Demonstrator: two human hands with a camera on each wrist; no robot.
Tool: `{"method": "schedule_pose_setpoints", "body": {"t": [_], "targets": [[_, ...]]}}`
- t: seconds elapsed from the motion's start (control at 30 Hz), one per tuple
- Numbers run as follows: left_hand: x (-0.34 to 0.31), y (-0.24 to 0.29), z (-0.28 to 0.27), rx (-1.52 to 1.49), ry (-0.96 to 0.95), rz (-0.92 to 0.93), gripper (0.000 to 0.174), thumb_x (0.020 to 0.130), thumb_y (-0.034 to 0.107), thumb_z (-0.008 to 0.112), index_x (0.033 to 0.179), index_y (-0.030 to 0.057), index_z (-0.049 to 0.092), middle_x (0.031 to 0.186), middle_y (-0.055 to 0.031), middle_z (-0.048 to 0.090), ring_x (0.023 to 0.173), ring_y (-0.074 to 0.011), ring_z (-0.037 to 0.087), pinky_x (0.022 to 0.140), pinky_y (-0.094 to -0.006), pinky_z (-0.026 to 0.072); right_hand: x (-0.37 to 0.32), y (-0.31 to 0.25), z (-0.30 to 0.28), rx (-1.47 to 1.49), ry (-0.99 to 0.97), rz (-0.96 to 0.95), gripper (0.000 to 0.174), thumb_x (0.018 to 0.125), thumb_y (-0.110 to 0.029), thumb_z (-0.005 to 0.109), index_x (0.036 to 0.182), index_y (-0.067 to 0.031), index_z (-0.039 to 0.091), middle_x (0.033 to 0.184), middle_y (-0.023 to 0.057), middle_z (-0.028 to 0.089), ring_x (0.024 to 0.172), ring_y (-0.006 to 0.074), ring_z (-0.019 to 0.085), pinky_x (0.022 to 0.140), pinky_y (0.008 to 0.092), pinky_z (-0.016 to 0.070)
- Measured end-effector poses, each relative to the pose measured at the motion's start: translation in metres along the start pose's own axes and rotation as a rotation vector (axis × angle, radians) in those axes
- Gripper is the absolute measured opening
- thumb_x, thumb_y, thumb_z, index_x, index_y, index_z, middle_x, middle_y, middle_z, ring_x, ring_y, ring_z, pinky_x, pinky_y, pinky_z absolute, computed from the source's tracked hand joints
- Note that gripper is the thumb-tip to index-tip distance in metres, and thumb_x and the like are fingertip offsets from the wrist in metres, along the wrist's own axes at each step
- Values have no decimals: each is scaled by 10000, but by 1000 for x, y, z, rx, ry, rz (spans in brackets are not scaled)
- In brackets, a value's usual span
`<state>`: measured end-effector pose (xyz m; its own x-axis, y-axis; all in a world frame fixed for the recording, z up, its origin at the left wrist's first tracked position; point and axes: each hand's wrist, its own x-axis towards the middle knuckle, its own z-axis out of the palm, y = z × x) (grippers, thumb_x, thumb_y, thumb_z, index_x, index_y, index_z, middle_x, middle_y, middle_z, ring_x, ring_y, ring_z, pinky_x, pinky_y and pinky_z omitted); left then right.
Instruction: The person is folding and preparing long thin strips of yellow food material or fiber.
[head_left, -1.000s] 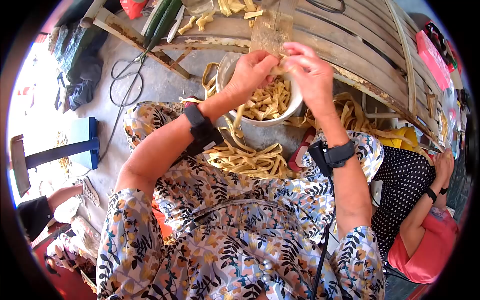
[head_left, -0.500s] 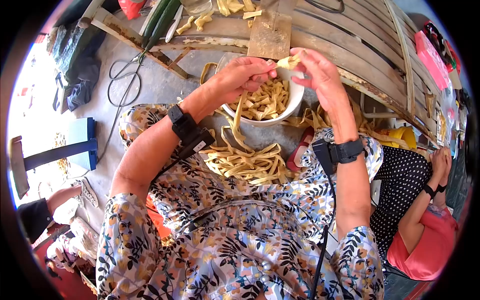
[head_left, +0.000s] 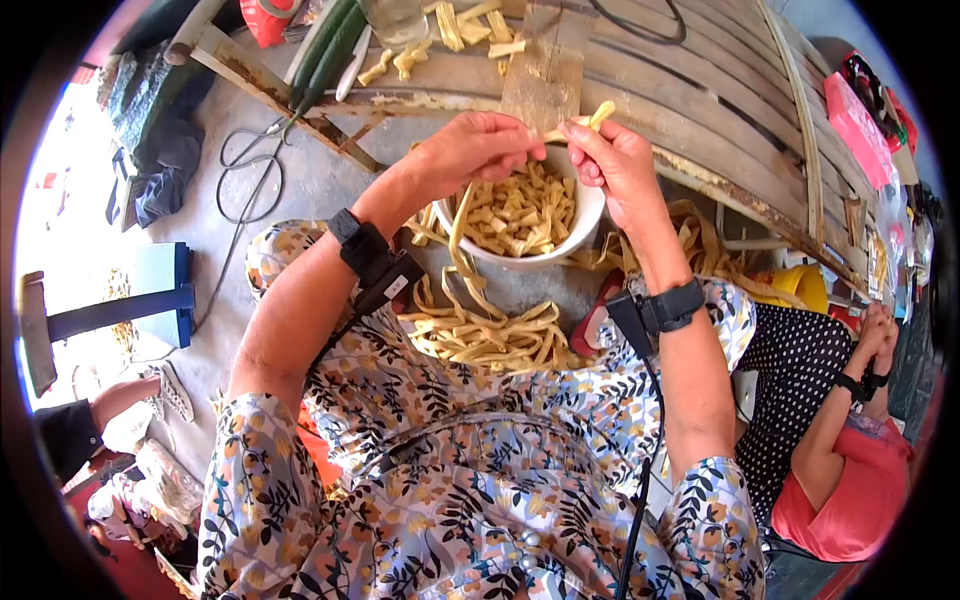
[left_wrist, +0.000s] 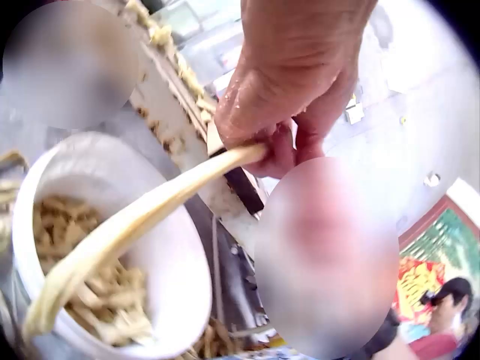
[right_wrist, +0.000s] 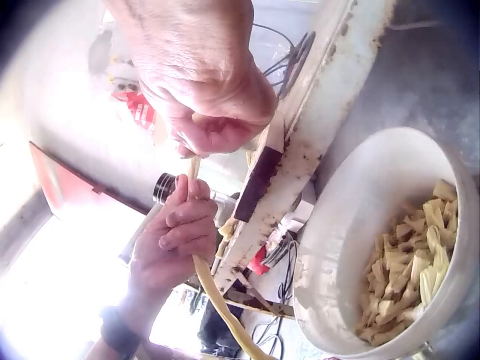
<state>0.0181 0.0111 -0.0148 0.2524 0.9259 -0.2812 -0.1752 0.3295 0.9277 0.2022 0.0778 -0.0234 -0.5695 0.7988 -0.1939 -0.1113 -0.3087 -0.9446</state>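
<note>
A long pale-yellow strip [head_left: 458,225] runs from my left hand [head_left: 480,152] down to a heap of like strips [head_left: 490,330] on the floor. My left hand pinches it near one end, above the white bucket [head_left: 592,212]. My right hand [head_left: 618,165] pinches the same strip between thumb and forefinger, and its tip [head_left: 603,112] pokes up past them. A short stretch of strip [right_wrist: 194,166] spans the two hands in the right wrist view. Many short yellow pieces [head_left: 520,210] lie inside the bucket.
Beyond the bucket stands a slatted wooden bench [head_left: 690,110] with a board [head_left: 543,80] across its edge. Green cucumbers [head_left: 325,60], a white-handled tool [head_left: 352,65] and yellow pieces [head_left: 410,60] lie on it. Another person [head_left: 845,480] sits at the right.
The hands were close together over the bucket, then drew apart with a knotted piece between them. Now the right fingers have closed on the strip, its tip sticking up.
</note>
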Motion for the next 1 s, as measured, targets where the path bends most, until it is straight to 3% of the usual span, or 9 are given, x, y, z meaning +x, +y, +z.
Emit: {"method": "schedule_pose_setpoints", "body": {"t": [0.13, 0.37, 0.5, 0.57, 0.6, 0.67, 0.8, 0.9, 1.0], "targets": [[7, 15, -19, 412, 85, 128, 206, 867, 208, 508, 856, 29, 610, 617, 51, 462, 539, -34, 375, 496, -170, 307, 9, -19, 0, -131, 23, -46, 255, 820, -245, 595, 784, 8, 601, 671, 54, 595, 507, 46, 474, 435, 168, 377], [13, 36, -31, 332, 73, 148, 229, 870, 211, 499, 856, 12, 612, 584, 56, 420, 523, -31, 339, 480, -175, 286, 29, -34, 5, -317, 172, -176, 255, 817, -248, 591, 896, -7, 621, 737, 37, 614, 515, 52, 496, 444, 175, 412], [18, 32, -33, 350, 8, 168, 209, 860, 194, 526, 934, 8, 583, 624, 24, 489, 541, -40, 414, 498, -179, 336, 31, -30, -10, -419, 275, -330, 202, 807, -199, 596, 823, -4, 646, 645, 11, 584, 469, 39, 458, 402, 174, 354], [20, 25, -19, 410, 77, 230, 213, 849, 176, 548, 981, 9, 561, 655, 3, 530, 567, -49, 477, 512, -184, 368, 25, -30, -2, -263, 281, -251, 181, 805, -164, 595, 767, 6, 645, 594, 12, 563, 437, 41, 437, 393, 177, 334], [20, 28, -13, 592, 107, 266, 234, 830, 145, 575, 1020, 14, 531, 698, -28, 567, 608, -69, 548, 520, -195, 402, 25, -30, 1, -245, 257, -243, 176, 805, -156, 594, 767, 9, 643, 591, 15, 562, 434, 42, 436, 392, 178, 336], [26, 25, -1, 540, 142, 329, 234, 825, 140, 581, 1014, 13, 528, 701, -33, 572, 595, -74, 556, 512, -199, 410, 24, -28, 7, -238, 189, -213, 183, 808, -152, 594, 754, 19, 632, 585, 25, 563, 433, 48, 447, 398, 177, 353], [30, 20, 1, 539, 155, 314, 192, 814, 146, 599, 929, -3, 560, 744, -42, 597, 567, -79, 555, 505, -197, 426, 20, -25, 14, -461, 131, -148, 222, 811, -194, 602, 746, 17, 627, 580, 30, 565, 475, 53, 487, 399, 182, 370], [27, 15, 1, 524, 108, 252, 175, 826, 161, 586, 891, -1, 582, 757, -34, 600, 569, -72, 554, 510, -190, 422, 27, -17, 1, -719, -12, -313, 206, 808, -190, 605, 739, 2, 630, 580, 23, 557, 485, 44, 467, 386, 181, 348], [21, 21, 3, 429, 59, 224, 189, 854, 191, 548, 898, 13, 592, 768, -23, 602, 578, -63, 552, 532, -186, 420, 22, -26, 1, -246, -38, 6, 193, 807, -181, 605, 712, -14, 620, 576, 13, 538, 477, 37, 429, 394, 172, 323]]}}
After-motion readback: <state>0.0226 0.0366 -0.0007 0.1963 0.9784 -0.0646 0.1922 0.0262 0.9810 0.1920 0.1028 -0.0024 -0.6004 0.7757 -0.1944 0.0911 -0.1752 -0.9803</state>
